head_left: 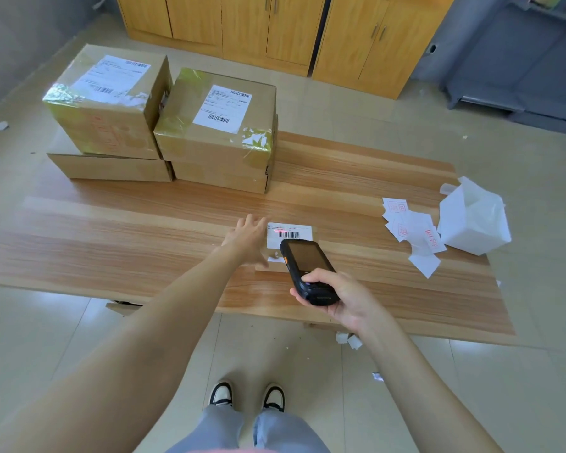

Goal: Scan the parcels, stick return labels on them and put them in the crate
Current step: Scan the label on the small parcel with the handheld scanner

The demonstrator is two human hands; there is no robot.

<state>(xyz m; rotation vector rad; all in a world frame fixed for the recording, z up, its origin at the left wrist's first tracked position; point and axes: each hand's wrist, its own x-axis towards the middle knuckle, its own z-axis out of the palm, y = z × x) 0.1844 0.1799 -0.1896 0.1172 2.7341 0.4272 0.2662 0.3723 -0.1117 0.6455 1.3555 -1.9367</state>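
Right hand [337,297] is closed around a black handheld scanner [307,271], thumb lying across its lower end, with the screen facing up at me and the nose aimed away toward a white shipping label [290,235]. I can see a thin red scan line lying across that label just above its barcode. The label appears to sit on the top of a flat parcel whose wood-toned surface blends into the table [144,223]; I cannot make out its edges for sure.

My left hand [247,238] reaches forward just to the left of the label, fingers spread and relaxed, palm down and holding nothing. It looks to rest at the label's left edge, though I cannot confirm contact.

At the far left of the table stand four cardboard parcels in two stacks, side by side. The left stack has a tall box [108,99] with a white label on top, sitting on a flatter box [111,166]. The right stack has a taped box [219,116] with its own barcode label, on another low box [221,176].

Toward the right end of the table lies a loose scatter of white return labels [412,230] printed with red characters, and just beside them a crumpled white plastic bag [474,217]. I see bits of torn paper [348,340] on the tiled floor under the table's near edge. Wooden cabinets [275,31] line the far wall. I cannot pick out a crate with any certainty.
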